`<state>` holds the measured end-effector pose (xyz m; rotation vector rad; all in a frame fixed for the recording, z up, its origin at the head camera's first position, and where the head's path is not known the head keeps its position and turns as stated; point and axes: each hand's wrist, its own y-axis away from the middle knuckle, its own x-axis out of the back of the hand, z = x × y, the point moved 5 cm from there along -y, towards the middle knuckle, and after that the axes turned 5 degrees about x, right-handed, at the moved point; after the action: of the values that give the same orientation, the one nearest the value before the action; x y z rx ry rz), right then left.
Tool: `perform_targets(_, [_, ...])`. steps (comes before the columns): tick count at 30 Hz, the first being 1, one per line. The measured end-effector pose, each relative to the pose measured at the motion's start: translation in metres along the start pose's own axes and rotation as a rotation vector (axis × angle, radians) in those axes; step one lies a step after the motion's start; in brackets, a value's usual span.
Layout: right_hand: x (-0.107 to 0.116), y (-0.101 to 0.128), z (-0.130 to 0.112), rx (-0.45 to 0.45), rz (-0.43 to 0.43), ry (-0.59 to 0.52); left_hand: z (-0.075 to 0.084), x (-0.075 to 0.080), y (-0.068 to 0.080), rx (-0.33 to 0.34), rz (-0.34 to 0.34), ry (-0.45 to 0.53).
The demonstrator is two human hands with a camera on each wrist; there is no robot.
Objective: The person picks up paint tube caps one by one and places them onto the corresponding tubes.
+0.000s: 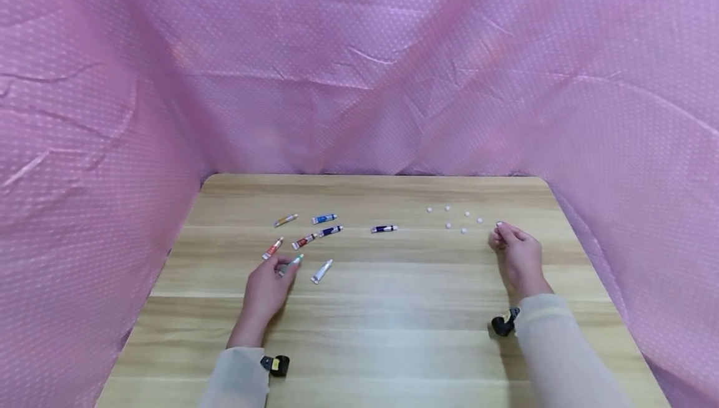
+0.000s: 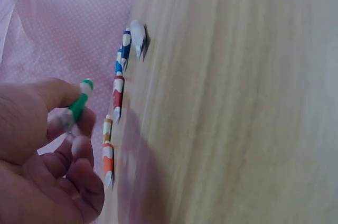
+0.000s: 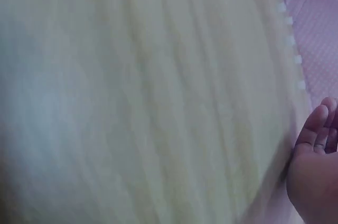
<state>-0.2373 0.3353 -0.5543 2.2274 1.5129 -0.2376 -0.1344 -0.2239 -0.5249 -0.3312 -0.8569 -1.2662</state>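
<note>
In the head view my left hand (image 1: 268,289) pinches a small green-and-white paint tube (image 1: 293,262) between thumb and fingers, just above the table. The left wrist view shows this green tube (image 2: 79,103) held off the wood, its capped end pointing up. Over on the right, my right hand (image 1: 522,257) has thumb and fingers brought together, with a small white cap (image 1: 498,224) showing at the fingertips. The right wrist view hides that cap. Close to the left hand lie an orange tube (image 1: 273,247), a red tube (image 1: 305,241) and a white tube (image 1: 322,271).
Farther back lie an ochre tube (image 1: 286,220), a blue tube (image 1: 324,219) and a dark blue tube (image 1: 331,231). A dark purple tube (image 1: 384,229) lies apart near mid-table. Several small white caps (image 1: 447,226) are scattered left of the right hand. Pink cloth (image 1: 359,115) surrounds the wooden table (image 1: 393,333).
</note>
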Motion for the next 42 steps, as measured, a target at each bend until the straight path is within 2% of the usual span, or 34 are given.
perform_targets(3, [0.002, 0.008, -0.004, 0.024, -0.016, -0.12, 0.004, -0.006, 0.001, -0.02, -0.003, 0.034])
perform_targets(7, [-0.004, 0.017, -0.007, 0.07, -0.07, -0.191, 0.008, -0.009, 0.004, -0.013, 0.006, 0.065])
perform_targets(14, [-0.021, 0.033, -0.003, 0.071, -0.143, -0.188, 0.018, -0.02, 0.01, 0.012, 0.004, 0.184])
perform_targets(18, [-0.029, 0.045, -0.002, 0.076, -0.194, -0.164, 0.025, -0.029, 0.015, 0.011, 0.001, 0.202])
perform_targets(23, [-0.036, 0.061, 0.001, 0.071, -0.208, -0.159, 0.033, -0.041, 0.022, -0.005, -0.033, 0.205])
perform_targets(30, [-0.052, 0.084, 0.014, 0.065, -0.198, -0.083, 0.049, -0.058, 0.033, -0.042, -0.095, 0.198])
perform_targets(34, [-0.061, 0.1, 0.03, 0.049, -0.196, 0.01, 0.058, -0.067, 0.039, -0.083, -0.106, 0.183])
perform_targets(37, [-0.065, 0.11, 0.04, 0.025, -0.205, 0.09, 0.063, -0.075, 0.043, -0.119, -0.141, 0.167])
perform_targets(42, [-0.068, 0.116, 0.047, 0.019, -0.209, 0.19, 0.074, -0.083, 0.049, -0.154, -0.192, 0.159])
